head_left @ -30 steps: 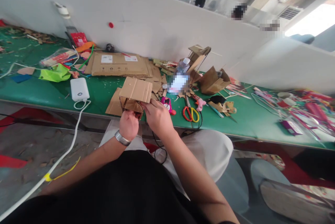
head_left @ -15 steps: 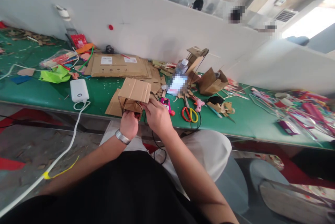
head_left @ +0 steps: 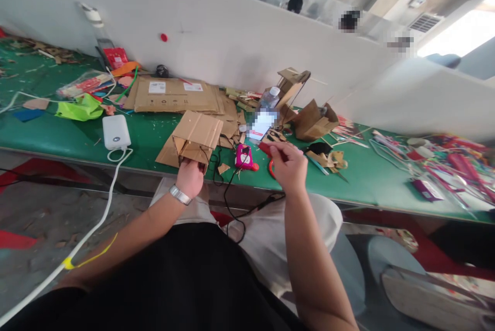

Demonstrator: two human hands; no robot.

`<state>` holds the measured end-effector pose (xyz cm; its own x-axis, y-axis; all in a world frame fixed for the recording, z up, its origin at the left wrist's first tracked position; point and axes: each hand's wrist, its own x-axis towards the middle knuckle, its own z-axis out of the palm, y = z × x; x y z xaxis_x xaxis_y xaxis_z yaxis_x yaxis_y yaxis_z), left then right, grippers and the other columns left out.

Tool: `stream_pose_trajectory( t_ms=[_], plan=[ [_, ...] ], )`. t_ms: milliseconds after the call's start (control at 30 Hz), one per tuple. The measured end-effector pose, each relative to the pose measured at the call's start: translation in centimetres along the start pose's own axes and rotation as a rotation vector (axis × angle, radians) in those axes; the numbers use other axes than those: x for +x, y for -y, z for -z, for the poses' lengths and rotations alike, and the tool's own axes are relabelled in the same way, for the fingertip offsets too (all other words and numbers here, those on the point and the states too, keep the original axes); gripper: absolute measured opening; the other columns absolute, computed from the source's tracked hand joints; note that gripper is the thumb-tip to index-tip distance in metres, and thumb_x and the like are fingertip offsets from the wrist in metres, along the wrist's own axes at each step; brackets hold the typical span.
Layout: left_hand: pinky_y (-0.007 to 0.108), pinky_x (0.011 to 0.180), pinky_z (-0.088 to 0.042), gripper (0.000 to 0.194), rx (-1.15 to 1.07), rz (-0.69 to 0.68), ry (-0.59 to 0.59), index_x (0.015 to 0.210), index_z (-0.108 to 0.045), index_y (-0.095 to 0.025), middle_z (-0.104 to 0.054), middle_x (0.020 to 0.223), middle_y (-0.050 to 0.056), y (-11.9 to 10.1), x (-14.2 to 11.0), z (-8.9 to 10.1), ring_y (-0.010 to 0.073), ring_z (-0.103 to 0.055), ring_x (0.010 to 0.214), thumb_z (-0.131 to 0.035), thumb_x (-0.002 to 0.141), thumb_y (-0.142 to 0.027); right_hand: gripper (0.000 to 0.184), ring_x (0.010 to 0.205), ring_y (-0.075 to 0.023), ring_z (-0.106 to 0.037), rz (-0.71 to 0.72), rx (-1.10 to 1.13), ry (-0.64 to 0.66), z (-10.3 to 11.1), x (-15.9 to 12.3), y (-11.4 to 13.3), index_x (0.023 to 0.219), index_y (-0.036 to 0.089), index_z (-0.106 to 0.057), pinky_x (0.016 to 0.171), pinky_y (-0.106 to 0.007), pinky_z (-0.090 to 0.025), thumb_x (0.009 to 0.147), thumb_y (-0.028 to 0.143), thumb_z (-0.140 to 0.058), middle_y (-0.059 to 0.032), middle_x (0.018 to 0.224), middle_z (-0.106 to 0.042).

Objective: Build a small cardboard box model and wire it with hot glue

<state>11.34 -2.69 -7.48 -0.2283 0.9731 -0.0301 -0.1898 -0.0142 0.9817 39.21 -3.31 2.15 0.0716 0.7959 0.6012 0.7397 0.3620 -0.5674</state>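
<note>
My left hand is at the lower open side of a small folded cardboard box by the table's front edge. Its fingers reach inside the box and are mostly hidden; the hand appears to grip the lower part. Farther right, my right hand is closed around a slim red tool with a thin pale tip pointing left; its exact kind is unclear. Under that hand, a red scissor handle shows in part. Between the hands sit a pink cartoon-printed case and a black cable.
Flat cardboard lies at the back of the green table. A white power bank with a cable is at left. A phone, a bottle and a cardboard structure stand behind. Craft scraps crowd the right.
My right hand has left the cardboard box, moved right to the scissors' spot, and now holds the red tool. My left hand stays at the box, which has tilted slightly.
</note>
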Motion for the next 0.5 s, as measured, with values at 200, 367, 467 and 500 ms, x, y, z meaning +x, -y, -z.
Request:
stream_pose_trajectory(
  t_ms=[200,367,467,500],
  plan=[
    [0.043,0.111,-0.050,0.020,0.065,-0.022,-0.004,0.071,-0.061,-0.025,-0.072,0.093,0.015,-0.2,0.2,-0.1,0.0373,-0.062,0.124,-0.068,0.068,-0.006,0.032,0.100,-0.0283,-0.076,-0.116,-0.186,-0.112,1.4,0.4,-5.5,0.101,0.018,-0.083,0.095,-0.043,-0.059,0.097,0.037,-0.057,-0.0141,0.106,-0.083],
    [0.041,0.113,-0.048,0.020,0.025,0.007,-0.012,0.068,-0.063,-0.024,-0.069,0.082,0.014,0.3,0.2,-0.1,0.0381,-0.062,0.127,-0.067,0.066,-0.004,0.033,0.106,-0.0295,-0.075,-0.145,-0.208,-0.077,0.3,-0.6,-7.2,0.102,0.018,-0.083,0.098,-0.044,-0.058,0.097,0.039,-0.057,-0.0146,0.108,-0.083],
    [0.040,0.108,-0.051,0.019,-0.085,0.041,-0.010,0.066,-0.063,-0.024,-0.068,0.077,0.014,0.7,0.5,-0.3,0.0360,-0.066,0.122,-0.067,0.067,-0.006,0.034,0.101,-0.0288,-0.076,-0.167,-0.209,-0.036,-0.4,-1.1,-7.5,0.102,0.017,-0.083,0.096,-0.042,-0.058,0.098,0.039,-0.058,-0.0149,0.105,-0.083],
    [0.039,0.105,-0.052,0.018,-0.136,0.052,-0.011,0.066,-0.062,-0.024,-0.069,0.077,0.014,0.8,0.7,-0.4,0.0349,-0.067,0.119,-0.067,0.069,-0.007,0.035,0.100,-0.0286,-0.076,-0.174,-0.208,-0.030,-0.6,-1.2,-7.6,0.103,0.016,-0.083,0.095,-0.042,-0.058,0.098,0.039,-0.058,-0.0151,0.106,-0.083]
  ],
)
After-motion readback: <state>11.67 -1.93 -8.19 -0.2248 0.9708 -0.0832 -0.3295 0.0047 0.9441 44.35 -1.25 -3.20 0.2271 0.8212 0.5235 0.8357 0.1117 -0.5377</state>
